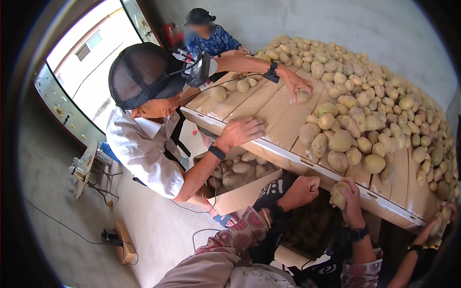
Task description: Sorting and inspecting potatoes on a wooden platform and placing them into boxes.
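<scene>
My left hand (300,193) is closed in a fist beside the near edge of the slatted wooden table (276,110), with no potato showing in it. To its right, just off the table edge, my right hand (354,204) grips a potato (339,195), fingers wrapped round it. A broad heap of potatoes (372,122) covers the table's right side, greenish and pale brown in colour. Below my hands, a shaded cardboard box (291,257) holds more potatoes, partly hidden by my arms.
Across the table's left corner a person in a cap (144,77) touches a potato (302,96). Another person (211,41) sits behind. A co-worker's hand (427,233) holds a potato at far right. A cardboard box of potatoes (240,192) stands below the edge. Cables cross the floor.
</scene>
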`<state>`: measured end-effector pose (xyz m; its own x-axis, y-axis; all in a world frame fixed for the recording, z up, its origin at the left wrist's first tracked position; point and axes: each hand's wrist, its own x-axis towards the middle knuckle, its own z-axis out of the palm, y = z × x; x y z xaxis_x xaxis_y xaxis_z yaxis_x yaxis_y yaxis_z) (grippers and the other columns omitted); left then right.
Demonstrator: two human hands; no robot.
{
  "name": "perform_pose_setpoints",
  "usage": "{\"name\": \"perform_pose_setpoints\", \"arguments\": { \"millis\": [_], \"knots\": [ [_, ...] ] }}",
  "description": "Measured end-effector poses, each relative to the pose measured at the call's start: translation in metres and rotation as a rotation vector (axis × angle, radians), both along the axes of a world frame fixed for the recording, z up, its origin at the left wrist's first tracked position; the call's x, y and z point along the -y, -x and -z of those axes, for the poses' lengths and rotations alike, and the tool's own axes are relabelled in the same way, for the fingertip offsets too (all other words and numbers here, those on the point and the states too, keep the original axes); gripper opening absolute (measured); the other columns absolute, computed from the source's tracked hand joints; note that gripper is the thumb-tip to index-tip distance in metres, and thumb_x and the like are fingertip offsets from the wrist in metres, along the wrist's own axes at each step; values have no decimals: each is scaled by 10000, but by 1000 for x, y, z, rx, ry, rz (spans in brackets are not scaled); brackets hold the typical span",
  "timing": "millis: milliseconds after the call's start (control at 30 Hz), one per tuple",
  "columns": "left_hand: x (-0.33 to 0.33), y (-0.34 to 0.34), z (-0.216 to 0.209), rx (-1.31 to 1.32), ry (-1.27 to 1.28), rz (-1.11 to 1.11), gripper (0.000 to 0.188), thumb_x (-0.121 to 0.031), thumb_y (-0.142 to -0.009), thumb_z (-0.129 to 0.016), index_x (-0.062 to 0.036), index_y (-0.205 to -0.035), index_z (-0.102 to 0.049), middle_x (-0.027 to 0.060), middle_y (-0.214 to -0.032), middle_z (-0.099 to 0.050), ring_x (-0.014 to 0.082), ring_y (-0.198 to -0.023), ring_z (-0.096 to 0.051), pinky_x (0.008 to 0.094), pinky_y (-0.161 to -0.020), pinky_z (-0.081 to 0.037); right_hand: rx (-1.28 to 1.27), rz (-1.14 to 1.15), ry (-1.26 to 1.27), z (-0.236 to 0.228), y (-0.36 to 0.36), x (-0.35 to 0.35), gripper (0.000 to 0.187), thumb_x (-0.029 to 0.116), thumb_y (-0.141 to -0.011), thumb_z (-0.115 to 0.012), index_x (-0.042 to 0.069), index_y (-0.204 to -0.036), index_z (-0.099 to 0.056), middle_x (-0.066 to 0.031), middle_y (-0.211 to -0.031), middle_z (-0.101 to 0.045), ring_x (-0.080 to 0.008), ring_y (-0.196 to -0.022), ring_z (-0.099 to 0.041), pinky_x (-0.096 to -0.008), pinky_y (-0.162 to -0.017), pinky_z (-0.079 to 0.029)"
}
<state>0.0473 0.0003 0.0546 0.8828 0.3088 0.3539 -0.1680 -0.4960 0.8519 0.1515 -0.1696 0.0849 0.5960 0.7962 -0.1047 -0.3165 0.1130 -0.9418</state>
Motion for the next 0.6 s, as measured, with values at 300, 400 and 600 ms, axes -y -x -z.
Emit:
{"name": "perform_pose_setpoints", "arguments": {
  "millis": [300,400,600],
  "knots": [
    [14,11,-16,-596,812,636,557,-171,-797,-691,-82,-1269,-408,32,-1033,-577,130,-927,-593,267,-782,-515,414,59,-105,5,29,-15,308,108,-868,-503,21,-1163,-496,-57,-1047,-542,-113,-924,-514,-245,-832,-417],
    [19,16,-14,-467,918,525,561,-182,-817,-672,-95,-1288,-379,39,-1120,-539,126,-969,-575,279,-797,-516,438,4,-75,5,34,-14,358,97,-851,-512,-3,-1193,-482,-97,-1119,-532,-157,-1032,-495,-293,-926,-384],
    [3,14,-8,-354,949,465,516,-361,-869,-614,-134,-1279,-399,14,-1033,-562,113,-872,-585,237,-625,-495,473,-179,-134,0,19,-22,345,82,-895,-458,21,-1235,-462,-106,-1287,-454,-159,-1145,-455,-273,-926,-393]
  ]
}}
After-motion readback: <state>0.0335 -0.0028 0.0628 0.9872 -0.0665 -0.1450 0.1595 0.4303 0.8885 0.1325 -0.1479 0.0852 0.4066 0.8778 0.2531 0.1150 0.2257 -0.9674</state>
